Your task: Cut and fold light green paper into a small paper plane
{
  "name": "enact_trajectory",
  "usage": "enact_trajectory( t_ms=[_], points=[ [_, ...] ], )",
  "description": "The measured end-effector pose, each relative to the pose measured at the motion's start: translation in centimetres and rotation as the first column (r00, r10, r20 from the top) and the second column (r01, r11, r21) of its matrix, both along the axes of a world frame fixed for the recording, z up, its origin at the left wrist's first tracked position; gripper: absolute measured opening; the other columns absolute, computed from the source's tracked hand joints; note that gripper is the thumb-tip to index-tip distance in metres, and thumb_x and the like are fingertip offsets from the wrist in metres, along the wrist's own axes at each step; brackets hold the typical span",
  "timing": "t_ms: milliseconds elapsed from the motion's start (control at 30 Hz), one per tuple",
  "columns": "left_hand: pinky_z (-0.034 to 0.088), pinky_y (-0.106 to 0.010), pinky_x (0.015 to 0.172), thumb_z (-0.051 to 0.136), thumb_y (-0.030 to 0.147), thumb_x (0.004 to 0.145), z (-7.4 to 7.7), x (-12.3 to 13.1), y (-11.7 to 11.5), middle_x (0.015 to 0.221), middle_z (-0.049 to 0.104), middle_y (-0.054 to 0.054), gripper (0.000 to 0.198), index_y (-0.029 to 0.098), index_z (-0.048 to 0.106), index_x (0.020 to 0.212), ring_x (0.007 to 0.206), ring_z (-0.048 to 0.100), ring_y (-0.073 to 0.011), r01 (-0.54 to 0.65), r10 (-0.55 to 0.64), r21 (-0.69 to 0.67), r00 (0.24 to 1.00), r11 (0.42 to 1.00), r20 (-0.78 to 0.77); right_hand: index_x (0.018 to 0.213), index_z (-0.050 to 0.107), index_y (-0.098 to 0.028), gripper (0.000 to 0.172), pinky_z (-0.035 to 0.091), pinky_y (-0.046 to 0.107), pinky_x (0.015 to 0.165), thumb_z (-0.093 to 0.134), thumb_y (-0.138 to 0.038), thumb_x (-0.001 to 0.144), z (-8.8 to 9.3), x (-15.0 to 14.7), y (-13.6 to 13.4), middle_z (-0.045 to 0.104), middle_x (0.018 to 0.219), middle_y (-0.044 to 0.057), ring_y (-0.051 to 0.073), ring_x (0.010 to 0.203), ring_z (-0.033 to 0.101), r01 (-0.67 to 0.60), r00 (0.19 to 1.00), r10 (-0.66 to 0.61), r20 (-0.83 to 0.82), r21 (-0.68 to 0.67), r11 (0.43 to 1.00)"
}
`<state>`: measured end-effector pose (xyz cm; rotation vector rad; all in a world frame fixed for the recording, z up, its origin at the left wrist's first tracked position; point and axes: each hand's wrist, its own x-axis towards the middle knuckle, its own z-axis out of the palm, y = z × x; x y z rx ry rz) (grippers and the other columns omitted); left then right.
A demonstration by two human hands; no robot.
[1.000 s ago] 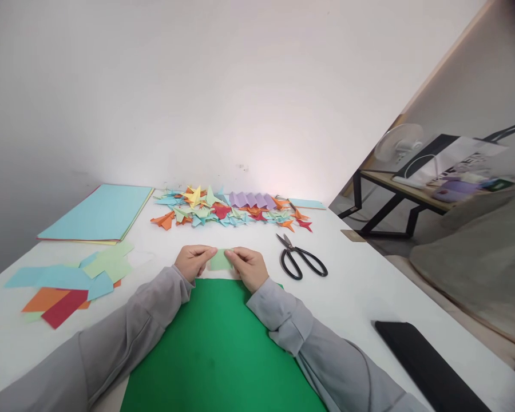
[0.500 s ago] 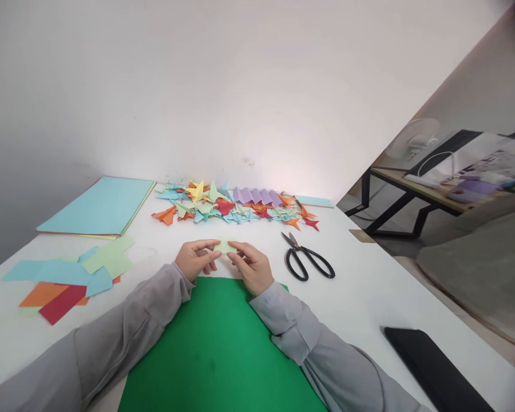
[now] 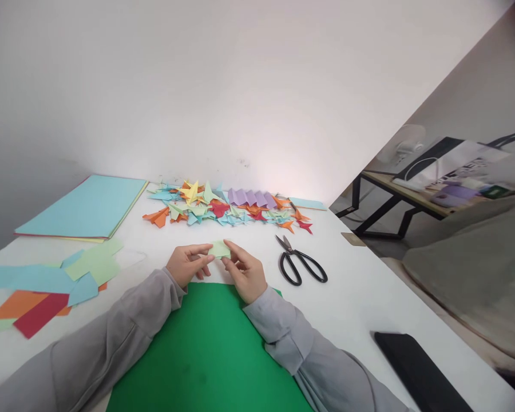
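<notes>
My left hand (image 3: 187,264) and my right hand (image 3: 242,270) meet over the white table (image 3: 360,297), just beyond the far edge of a large green sheet (image 3: 210,355). Between their fingertips they pinch a small folded piece of pale green paper (image 3: 219,249), held a little above the table. Both hands have fingers curled round the piece. Grey sleeves cover both forearms, which lie over the green sheet.
Black scissors (image 3: 299,265) lie right of my hands. A heap of folded coloured paper shapes (image 3: 223,210) lines the wall. A stack of coloured sheets (image 3: 83,207) sits far left, loose paper offcuts (image 3: 47,283) nearer left. A black flat object (image 3: 418,369) lies at the right front.
The pale green piece has gone from flat between my hands to pinched at the fingertips and folded smaller. The view shifted slightly.
</notes>
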<state>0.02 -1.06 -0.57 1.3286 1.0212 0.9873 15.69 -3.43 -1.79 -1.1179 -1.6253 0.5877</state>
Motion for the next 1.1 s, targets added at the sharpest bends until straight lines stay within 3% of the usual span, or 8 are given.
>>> enact_trajectory(
  t_ms=[133,233,333,433,533,667,867,1100],
  points=[
    [0.043,-0.022,0.036,0.071,0.028,0.055,0.0,0.1,-0.1,0.085,0.06,-0.008,0.062,0.01,0.05,0.111,0.044,0.057,-0.0102,-0.009,0.009,0.009,1.0,1.0,-0.005,0.12,0.045,-0.022,0.045,0.041,0.02,0.045,0.05,-0.02,0.075,0.2,-0.1,-0.4,0.051,0.067,-0.001,0.009,0.051,0.043,-0.027,0.998,0.027,0.048,-0.001,1.0],
    [0.043,-0.022,0.036,0.07,0.029,0.056,0.1,0.2,-0.2,0.087,0.061,-0.009,0.063,0.011,0.047,0.112,0.045,0.057,-0.0102,0.011,-0.011,-0.004,1.0,1.0,-0.001,0.121,0.044,-0.023,0.046,0.043,0.021,0.047,0.049,-0.02,0.075,0.5,-0.2,-0.7,0.051,0.067,-0.001,0.01,0.051,0.044,-0.063,0.993,0.06,0.104,0.031,0.998],
    [0.043,-0.021,0.036,0.06,0.037,0.066,0.3,0.2,-0.2,0.067,0.063,-0.005,0.045,0.009,0.051,0.101,0.041,0.055,-0.01,0.027,-0.027,-0.017,1.0,1.0,-0.009,0.123,0.039,-0.024,0.048,0.041,0.021,0.045,0.048,-0.019,0.076,0.5,-0.2,-0.7,0.046,0.063,-0.003,0.008,0.046,0.041,-0.043,0.994,0.04,0.101,0.027,0.999],
    [0.041,-0.02,0.035,0.045,0.043,0.075,0.2,0.2,0.0,0.043,0.056,0.0,0.032,0.012,0.052,0.076,0.033,0.05,-0.0095,0.037,-0.037,-0.022,0.999,0.999,-0.034,0.122,0.039,-0.023,0.048,0.039,0.02,0.044,0.049,-0.019,0.076,0.3,-0.2,-0.7,0.041,0.062,-0.005,0.007,0.044,0.039,-0.031,0.997,0.031,0.073,0.007,0.999],
    [0.04,-0.019,0.034,0.044,0.042,0.075,0.1,0.1,0.1,0.039,0.056,0.0,0.03,0.015,0.044,0.062,0.03,0.049,-0.0092,0.036,-0.037,-0.033,0.999,0.999,-0.028,0.112,0.044,-0.021,0.038,0.039,0.021,0.044,0.049,-0.019,0.075,0.0,-0.1,-0.5,0.039,0.063,-0.005,0.008,0.045,0.042,-0.027,0.999,0.028,0.033,-0.03,0.999],
    [0.041,-0.02,0.034,0.049,0.034,0.072,0.4,0.1,-0.1,0.039,0.055,0.002,0.02,0.015,0.044,0.067,0.031,0.051,-0.0101,0.038,-0.038,-0.035,0.999,0.999,-0.007,0.1,0.046,-0.02,0.027,0.038,0.02,0.043,0.05,-0.018,0.073,-0.2,-0.2,-0.4,0.038,0.06,-0.005,0.009,0.047,0.044,-0.031,0.999,0.028,-0.04,-0.075,0.997],
    [0.042,-0.02,0.035,0.054,0.03,0.069,0.4,0.2,-0.1,0.044,0.055,0.002,0.019,0.013,0.049,0.075,0.038,0.055,-0.0115,0.049,-0.049,-0.024,0.999,0.999,0.006,0.097,0.049,-0.02,0.026,0.038,0.021,0.043,0.049,-0.018,0.071,0.0,-0.2,-0.2,0.04,0.057,-0.006,0.009,0.044,0.045,-0.046,0.989,0.024,-0.148,-0.146,0.988],
    [0.041,-0.02,0.033,0.054,0.034,0.069,0.1,0.1,-0.1,0.061,0.062,-0.003,0.024,0.012,0.049,0.076,0.037,0.054,-0.0097,0.056,-0.056,-0.002,0.998,0.998,0.022,0.085,0.058,-0.017,0.017,0.034,0.023,0.043,0.051,-0.02,0.07,-0.5,0.0,0.1,0.036,0.046,-0.007,0.01,0.041,0.038,0.028,0.998,-0.038,-0.056,-0.167,0.986]
  ],
)
